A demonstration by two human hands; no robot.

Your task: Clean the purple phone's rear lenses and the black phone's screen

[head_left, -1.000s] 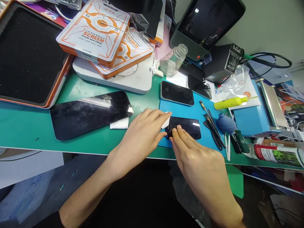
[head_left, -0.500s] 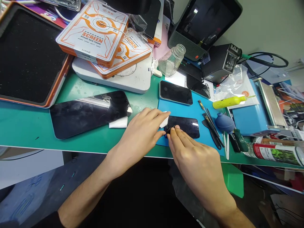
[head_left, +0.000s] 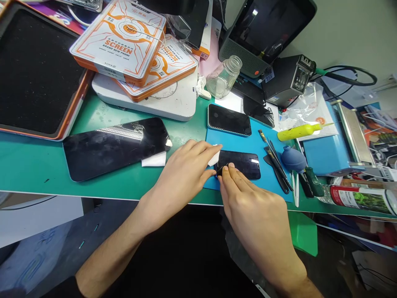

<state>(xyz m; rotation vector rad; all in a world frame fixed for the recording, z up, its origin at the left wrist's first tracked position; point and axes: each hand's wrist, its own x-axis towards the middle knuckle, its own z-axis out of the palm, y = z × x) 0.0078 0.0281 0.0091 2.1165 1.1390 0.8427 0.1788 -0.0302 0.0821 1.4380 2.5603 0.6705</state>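
Head view: both hands — left hand (head_left: pixel 182 174), right hand (head_left: pixel 251 207) — pinch the phone's (head_left: pixel 240 164) near end; it looks thin, slick, fragile — best gripped by its edges.

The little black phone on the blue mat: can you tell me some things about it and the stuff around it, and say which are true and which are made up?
1. Both hands touch the small black phone. True: the left hand and right hand meet at its left end.
2. The phone lies on a red mat. False: it lies on a blue mat.
3. A yellow tool lies to the right of the phone. True.
4. The glass jar is full of water. False: it looks empty.
5. A big dark screen lies on the green mat. True.
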